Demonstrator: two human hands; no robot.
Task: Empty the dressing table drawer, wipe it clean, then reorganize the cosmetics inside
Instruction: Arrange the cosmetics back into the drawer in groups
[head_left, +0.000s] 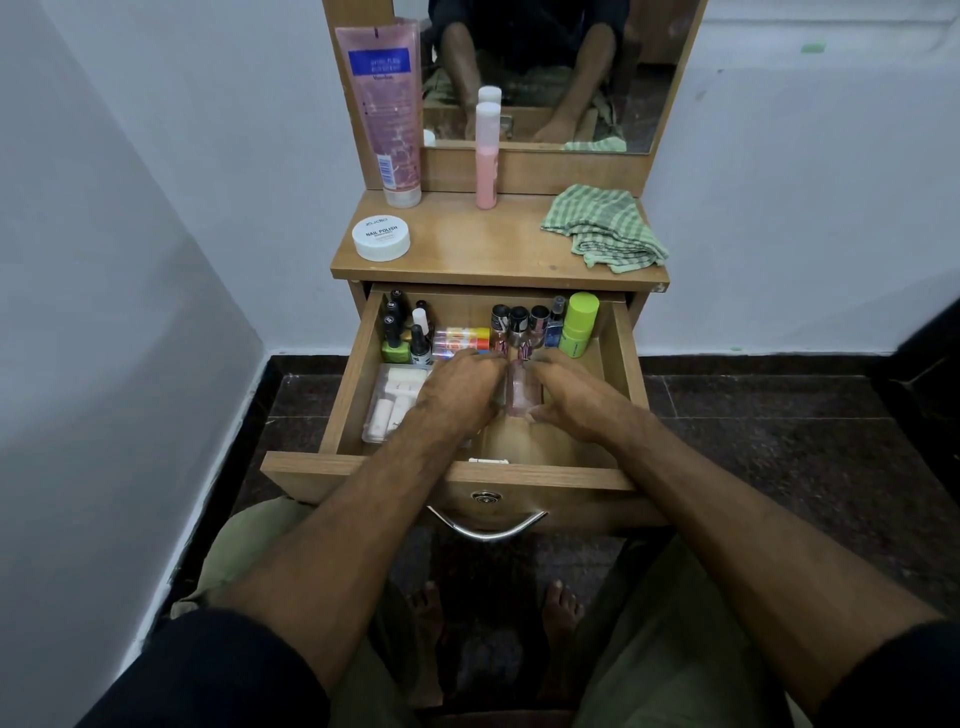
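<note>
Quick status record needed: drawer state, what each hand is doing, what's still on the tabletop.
drawer: open wooden drawer, bottles standing along its back wall
back row: lime-green cylindrical bottle at right end
left side: clear plastic tray of white items
left hand: at the clear pink glass bottle, grip unclear
right hand: fingers curled round the same bottle
tabletop: pink squeeze tube, round white nail polish jar, pink-and-white bottle, green checked cloth

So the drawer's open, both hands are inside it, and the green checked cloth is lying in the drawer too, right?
Not quite. The head view shows the green checked cloth lying on the tabletop, right of the pink bottle. The drawer is open, with the left hand and right hand inside.
</note>
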